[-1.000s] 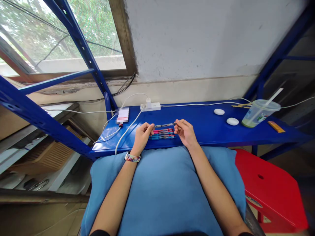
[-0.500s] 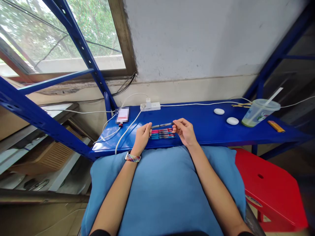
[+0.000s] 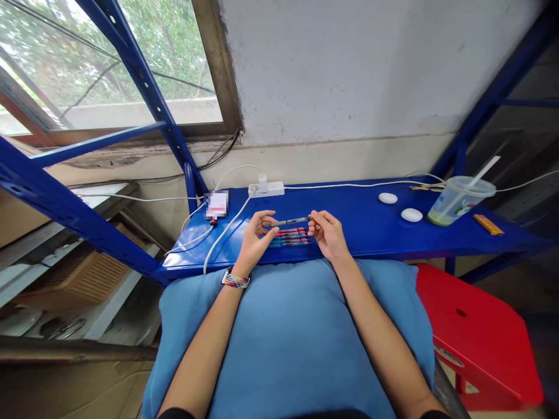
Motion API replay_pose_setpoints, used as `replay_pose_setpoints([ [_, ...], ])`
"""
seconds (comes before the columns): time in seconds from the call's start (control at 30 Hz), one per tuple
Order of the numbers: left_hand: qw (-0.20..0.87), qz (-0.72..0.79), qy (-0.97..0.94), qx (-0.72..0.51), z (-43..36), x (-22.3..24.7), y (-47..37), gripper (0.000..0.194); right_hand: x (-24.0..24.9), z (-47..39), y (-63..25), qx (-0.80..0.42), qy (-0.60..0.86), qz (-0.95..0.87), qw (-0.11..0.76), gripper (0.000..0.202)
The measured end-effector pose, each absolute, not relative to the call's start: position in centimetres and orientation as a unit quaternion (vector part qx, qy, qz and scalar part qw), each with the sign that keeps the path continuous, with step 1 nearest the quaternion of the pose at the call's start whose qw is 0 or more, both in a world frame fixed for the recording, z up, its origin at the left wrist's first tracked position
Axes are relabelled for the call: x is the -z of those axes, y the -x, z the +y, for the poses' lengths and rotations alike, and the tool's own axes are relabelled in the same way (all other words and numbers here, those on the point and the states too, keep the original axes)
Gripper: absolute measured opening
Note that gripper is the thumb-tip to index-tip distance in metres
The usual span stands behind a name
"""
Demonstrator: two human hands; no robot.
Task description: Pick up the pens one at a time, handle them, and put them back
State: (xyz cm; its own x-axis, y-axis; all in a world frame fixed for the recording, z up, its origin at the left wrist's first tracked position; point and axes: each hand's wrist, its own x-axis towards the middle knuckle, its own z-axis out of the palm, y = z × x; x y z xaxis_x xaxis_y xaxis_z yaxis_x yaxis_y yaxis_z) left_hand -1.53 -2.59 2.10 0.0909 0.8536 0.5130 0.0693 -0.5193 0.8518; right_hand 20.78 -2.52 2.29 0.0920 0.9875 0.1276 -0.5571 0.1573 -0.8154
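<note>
A grey and black pen (image 3: 290,222) is held nearly level above the blue table (image 3: 345,209), its right end pinched between the thumb and fingertips of my right hand (image 3: 329,235). My left hand (image 3: 257,240) is at the pen's left end, thumb and fingers spread apart around it without gripping. Below the pen, several pens (image 3: 290,237) with pink, red and blue parts lie side by side near the table's front edge. The thumb of my left hand hides part of their left ends.
Behind stands a white power strip (image 3: 273,188) with cables. To the right are two white oval objects (image 3: 411,215), a cup with a straw (image 3: 456,201) and a yellow-orange packet (image 3: 488,224). A blue cushion (image 3: 297,337) covers the lap; a red stool (image 3: 480,326) stands right.
The fingers of my left hand have opened from their pinch on the pen's left end. My right hand still holds the other end, and has shifted very slightly.
</note>
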Motion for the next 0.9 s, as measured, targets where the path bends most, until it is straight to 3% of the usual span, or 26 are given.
replay_pose_setpoints([
  [0.13,0.331,0.366,-0.661,-0.565,-2.61,-2.12,1.57,0.033,-2.34,-2.54,-20.73,-0.574,0.307,-0.361,0.668,0.039],
  [0.3,0.318,0.364,-0.669,-0.565,-2.5,-2.08,1.6,0.043,-2.36,-2.51,-20.66,-0.573,0.302,-0.355,0.674,0.04],
  [0.43,0.336,0.386,-0.668,-0.54,-2.67,-2.06,1.47,0.028,-2.3,-2.56,-20.58,-0.569,0.304,-0.363,0.672,0.039],
  [0.63,0.263,0.356,-0.687,-0.577,-2.79,-2.12,1.39,0.019,-2.29,-2.66,-20.64,-0.56,0.301,-0.378,0.673,0.038],
  [0.9,0.332,0.386,-0.648,-0.566,-3.27,-2.7,1.25,0.028,-2.7,-2.87,-20.63,-0.559,0.302,-0.373,0.676,0.036],
])
